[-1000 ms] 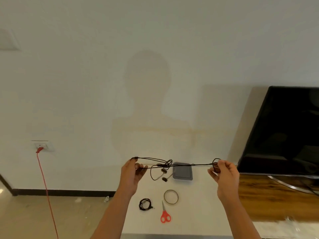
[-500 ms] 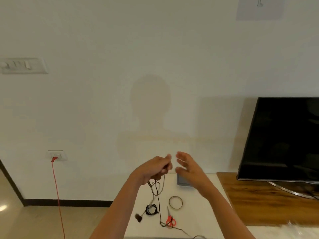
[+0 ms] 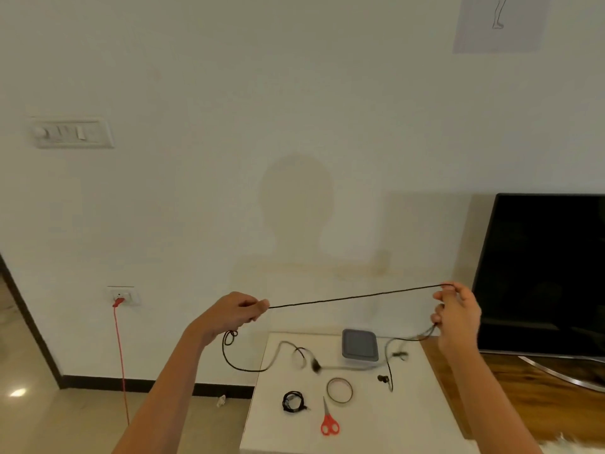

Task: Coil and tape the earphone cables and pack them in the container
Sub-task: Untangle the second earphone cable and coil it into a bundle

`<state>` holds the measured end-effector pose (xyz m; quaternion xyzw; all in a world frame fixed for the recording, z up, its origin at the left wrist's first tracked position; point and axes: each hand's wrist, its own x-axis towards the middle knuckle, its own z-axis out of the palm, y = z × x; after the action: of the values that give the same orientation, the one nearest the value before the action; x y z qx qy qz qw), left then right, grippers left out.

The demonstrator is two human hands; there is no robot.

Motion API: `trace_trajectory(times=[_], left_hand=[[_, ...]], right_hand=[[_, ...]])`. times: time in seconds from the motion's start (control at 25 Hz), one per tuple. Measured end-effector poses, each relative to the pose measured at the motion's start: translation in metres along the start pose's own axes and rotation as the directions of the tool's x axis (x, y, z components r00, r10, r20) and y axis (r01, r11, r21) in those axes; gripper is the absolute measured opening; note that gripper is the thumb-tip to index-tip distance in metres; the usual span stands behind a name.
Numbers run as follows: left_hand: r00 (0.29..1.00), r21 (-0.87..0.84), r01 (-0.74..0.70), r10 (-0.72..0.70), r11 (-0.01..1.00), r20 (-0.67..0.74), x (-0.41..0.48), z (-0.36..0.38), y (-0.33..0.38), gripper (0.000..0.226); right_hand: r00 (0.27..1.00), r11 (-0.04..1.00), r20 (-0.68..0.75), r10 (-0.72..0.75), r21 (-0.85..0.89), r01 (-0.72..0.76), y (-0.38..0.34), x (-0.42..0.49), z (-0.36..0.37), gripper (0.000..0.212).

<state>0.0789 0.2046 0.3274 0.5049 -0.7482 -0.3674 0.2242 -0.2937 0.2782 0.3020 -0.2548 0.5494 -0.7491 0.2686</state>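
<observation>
A black earphone cable [image 3: 353, 299] is stretched taut in the air between my two hands, above the white table [image 3: 386, 424]. My left hand [image 3: 234, 314] pinches one end at the left, with slack looping down below it. My right hand [image 3: 456, 314] grips the other end at the right, and loose strands with earbuds [image 3: 383, 378] dangle from it, blurred. A second earphone cable [image 3: 293, 401] lies coiled on the table. The grey lidded container [image 3: 360, 348] sits at the table's far side. A roll of tape [image 3: 339, 390] lies near red-handled scissors [image 3: 329, 424].
A black TV screen [image 3: 550, 273] stands at the right on a wooden top [image 3: 540, 398]. A red cord [image 3: 120, 355] hangs from a wall socket at the left. The table's left edge drops to the floor.
My hands, close together half a second ago, have moved wide apart and pulled the cable straight between them. The dangling earbuds have swung up off the table's front.
</observation>
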Motion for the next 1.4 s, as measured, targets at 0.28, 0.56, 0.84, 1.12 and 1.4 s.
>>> trace_trajectory(times=[0.28,0.56,0.84,1.12,1.4], left_hand=[[0.982,-0.114,-0.054,0.032,0.992,-0.186,0.006,0.016,0.007,0.041],[0.994,-0.184,-0.112,0.111,0.977,-0.015,0.021,0.08,0.059,0.048],[0.995,-0.211,-0.033,0.053,0.977,0.086,0.005,0.051,0.009,0.035],[0.998,-0.267,0.028,-0.011,0.963,0.064,-0.004,0.055,-0.03,0.033],[0.984,-0.362,0.134,-0.081,0.922,0.159,-0.011,0.041,-0.053,0.038]], right_hand=[[0.906,0.648,0.399,0.139,-0.729,0.222,0.015,0.005,0.008,0.026],[0.52,0.886,0.84,0.155,-0.351,0.303,0.006,-0.065,0.087,0.019],[0.874,0.806,0.413,-0.257,-0.407,0.429,-0.007,-0.012,0.055,0.024],[0.865,0.727,0.288,-0.411,-0.468,0.502,-0.007,0.02,0.048,0.014],[0.585,0.22,0.526,-0.618,-0.599,0.77,-0.013,0.033,0.041,0.011]])
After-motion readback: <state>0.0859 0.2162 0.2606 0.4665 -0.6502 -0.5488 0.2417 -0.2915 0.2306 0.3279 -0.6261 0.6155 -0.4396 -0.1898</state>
